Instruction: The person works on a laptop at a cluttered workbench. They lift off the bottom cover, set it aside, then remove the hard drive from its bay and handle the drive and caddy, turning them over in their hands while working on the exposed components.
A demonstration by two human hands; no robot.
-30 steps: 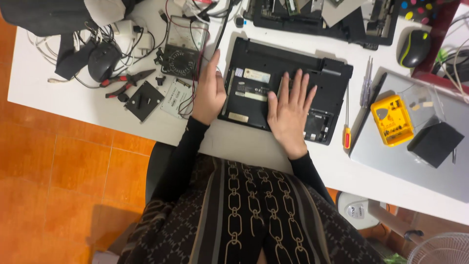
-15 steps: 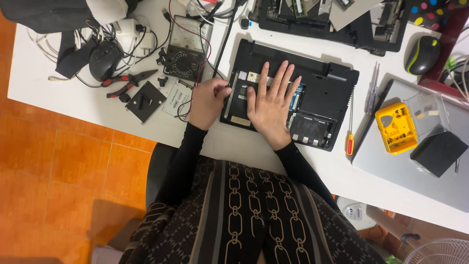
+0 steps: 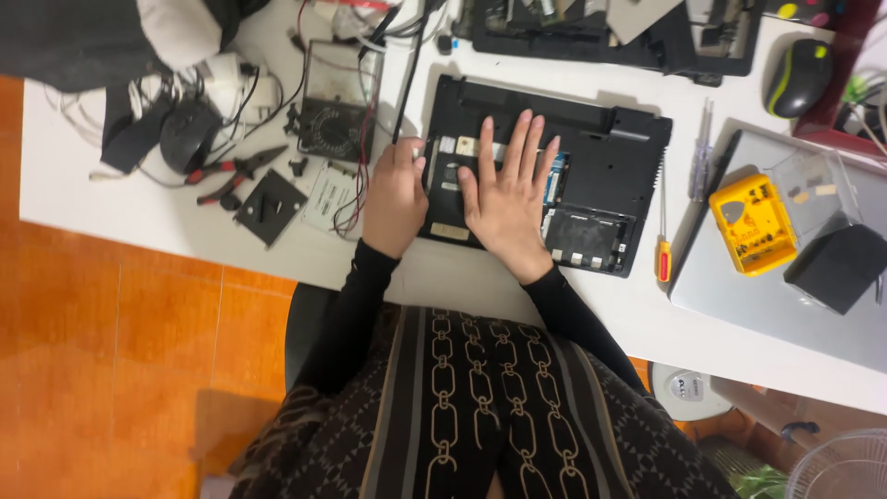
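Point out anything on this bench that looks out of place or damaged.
The black laptop base lies bottom-up with its covers off and its insides bare; both hands, left and right, rest on it. A red-handled screwdriver lies at its right edge. Tangled cables crowd the multimeter.

Right hand [image 3: 506, 201] slid from the right part of the upturned laptop base [image 3: 601, 176] to its left middle, fingers spread flat, left hand [image 3: 393, 199] shifted slightly onto the base's left edge
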